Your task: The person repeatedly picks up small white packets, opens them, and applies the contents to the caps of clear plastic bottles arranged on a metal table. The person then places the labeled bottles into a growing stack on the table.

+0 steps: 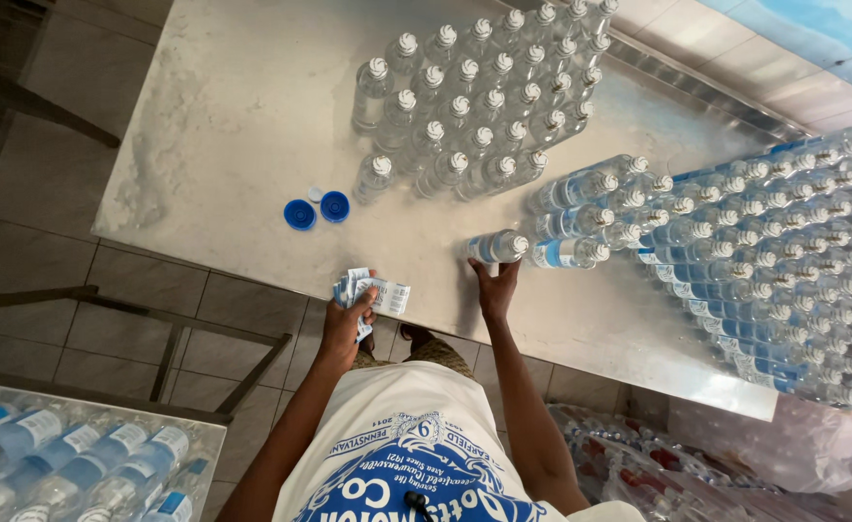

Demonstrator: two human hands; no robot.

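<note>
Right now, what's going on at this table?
A person stands at a metal table covered in small clear bottles. The left hand holds a stack of labels. The right hand touches a labelled bottle at the near end of a block of labelled bottles. A block of unlabelled bottles stands farther back. Two blue caps lie beside it.

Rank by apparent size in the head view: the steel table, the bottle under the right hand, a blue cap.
1. Steel table, by far the largest.
2. Bottle touched by the right hand.
3. Blue cap; its neighbour looks alike.
</note>
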